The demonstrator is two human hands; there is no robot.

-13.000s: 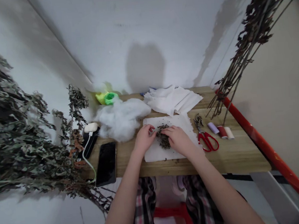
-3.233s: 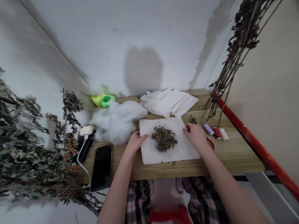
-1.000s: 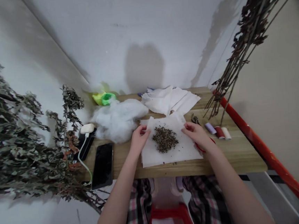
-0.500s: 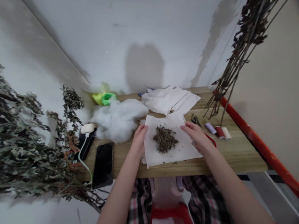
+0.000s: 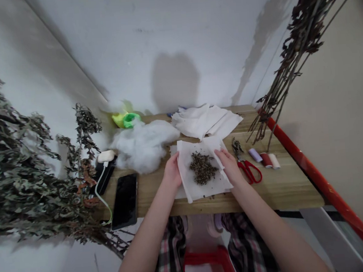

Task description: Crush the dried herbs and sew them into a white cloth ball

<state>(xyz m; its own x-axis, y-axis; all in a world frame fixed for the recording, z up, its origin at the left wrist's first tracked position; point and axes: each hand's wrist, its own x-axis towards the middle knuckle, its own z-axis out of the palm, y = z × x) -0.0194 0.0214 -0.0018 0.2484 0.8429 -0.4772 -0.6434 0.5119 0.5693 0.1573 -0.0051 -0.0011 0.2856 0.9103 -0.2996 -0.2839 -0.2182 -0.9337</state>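
Inspection of the tabletop: a white paper sheet (image 5: pixel 202 192) lies on the wooden table (image 5: pixel 284 190), directly in front of the wearer, with its left and right edges lifted and drawn inward. Its long axis runs front to back, from 12 o'clock to 6 o'clock, leaning slightly toward 11 o'clock, and one loose corner points toward the wearer at about 7 o'clock. A pile of crumbled dried leaves (image 5: pixel 202 168) sits at the sheet's centre, elongated from 11 o'clock to 5 o'clock, with a few loose crumbs on the paper and on the wood at the near edge. The left hand (image 5: pixel 172 171) stands at the sheet's 9 o'clock edge, fingers closed together and curled, gripping the raised paper; the thumb is hidden. The right hand (image 5: pixel 230 165) is at the 3 o'clock edge, partly closed, its fingertips (image 5: pixel 218 154) pinching the paper beside the pile. Neither hand touches the leaves. At 3 o'clock from the sheet, just beyond the right hand, lie red-handled scissors (image 5: pixel 250 172) with a dried sprig (image 5: pixel 237 147) at their blades, and three thread spools (image 5: pixel 265 160) stand further out. Cotton wool (image 5: pixel 144 147) is at 10 o'clock, a stack of paper sheets (image 5: pixel 204 123) at 12 o'clock, and a black phone (image 5: pixel 124 201) at 9 o'clock.
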